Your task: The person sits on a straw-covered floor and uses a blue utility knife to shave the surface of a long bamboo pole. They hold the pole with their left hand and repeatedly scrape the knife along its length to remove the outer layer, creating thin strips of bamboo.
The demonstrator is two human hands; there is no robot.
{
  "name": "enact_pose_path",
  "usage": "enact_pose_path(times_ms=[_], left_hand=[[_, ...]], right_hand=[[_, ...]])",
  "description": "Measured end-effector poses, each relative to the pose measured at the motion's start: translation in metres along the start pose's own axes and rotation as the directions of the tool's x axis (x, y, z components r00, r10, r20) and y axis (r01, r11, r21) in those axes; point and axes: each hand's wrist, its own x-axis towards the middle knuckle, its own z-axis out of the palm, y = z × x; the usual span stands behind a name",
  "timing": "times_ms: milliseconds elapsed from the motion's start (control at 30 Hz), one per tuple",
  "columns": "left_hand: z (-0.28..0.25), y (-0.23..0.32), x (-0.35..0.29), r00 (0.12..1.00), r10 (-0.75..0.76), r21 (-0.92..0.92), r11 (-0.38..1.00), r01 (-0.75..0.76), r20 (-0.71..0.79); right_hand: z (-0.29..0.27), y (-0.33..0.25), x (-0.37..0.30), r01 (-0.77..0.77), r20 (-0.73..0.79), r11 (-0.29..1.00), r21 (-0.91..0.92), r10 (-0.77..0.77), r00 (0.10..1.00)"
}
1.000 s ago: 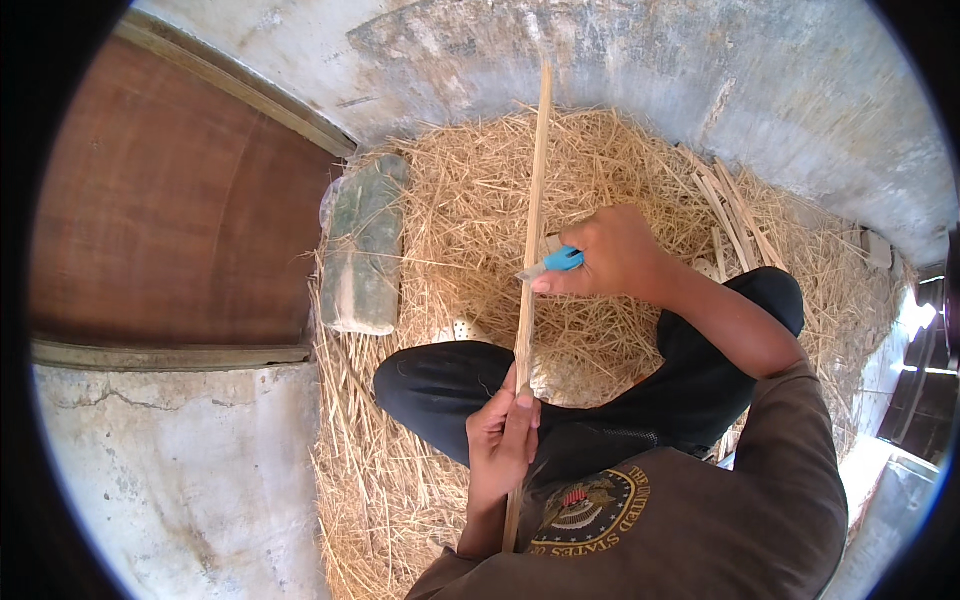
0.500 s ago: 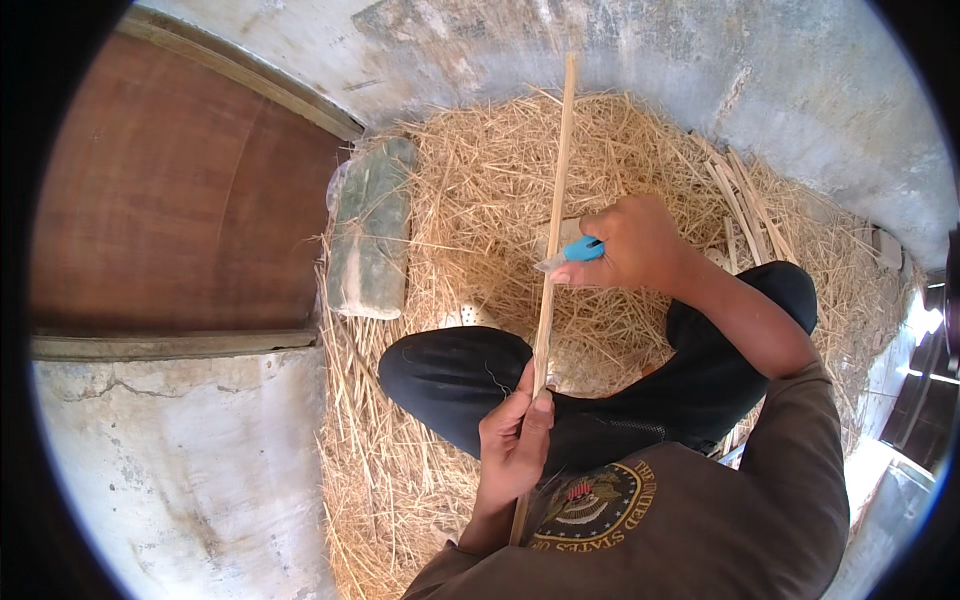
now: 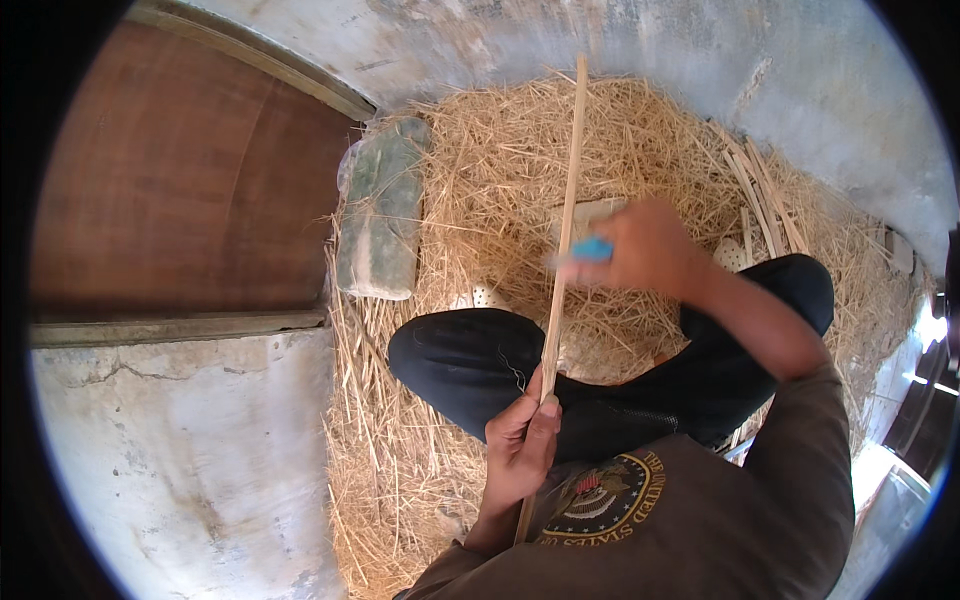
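Observation:
A long, pale strip of wood or bamboo [image 3: 573, 180] runs upright through the middle of the view, its far tip near the wall. My left hand [image 3: 522, 440] grips its lower part, thumb on top, just in front of my body; the lower end passes behind that hand along my forearm. In my right hand [image 3: 640, 255] is a blue-handled knife [image 3: 592, 249], held across the strip about halfway up. That hand and the blade are smeared by motion, so whether the blade touches the strip cannot be told.
Thin shavings [image 3: 500, 150] cover the floor around my crossed legs [image 3: 470, 365]. A greenish stone-like block [image 3: 380, 215] lies at the left, beside a brown wooden panel [image 3: 190, 180]. Several cut strips [image 3: 765, 195] lie at the far right, below the stained wall [image 3: 690, 60].
The knife and my right hand have shifted slightly along the strip and are now blurred. My left hand keeps its grip. The whole view has shifted a little.

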Motion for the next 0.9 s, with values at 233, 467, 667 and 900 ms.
enact_pose_path(times_ms=[233, 467, 667, 900], left_hand=[[0.000, -0.018, -0.008, 1.000, 0.017, 0.040, 0.999, -0.018, 0.013], [-0.001, -0.009, 0.000, 0.998, -0.017, -0.011, 1.000, 0.018, 0.062], [-0.001, -0.007, 0.010, 0.997, 0.009, -0.005, 1.000, -0.009, 0.077], [-0.006, -0.002, 0.009, 0.998, 0.009, -0.066, 0.998, -0.005, 0.067]], right_hand=[[-0.005, 0.016, 0.008, -0.165, 0.022, 0.983, 0.084, 0.163, 0.986], [0.010, 0.015, -0.006, 0.048, -0.022, 0.999, 0.011, -0.048, 0.999], [-0.002, 0.018, 0.008, 0.125, -0.091, 0.990, -0.061, -0.130, 0.987], [-0.002, 0.028, 0.021, 0.142, -0.158, 0.979, -0.149, -0.165, 0.974]])
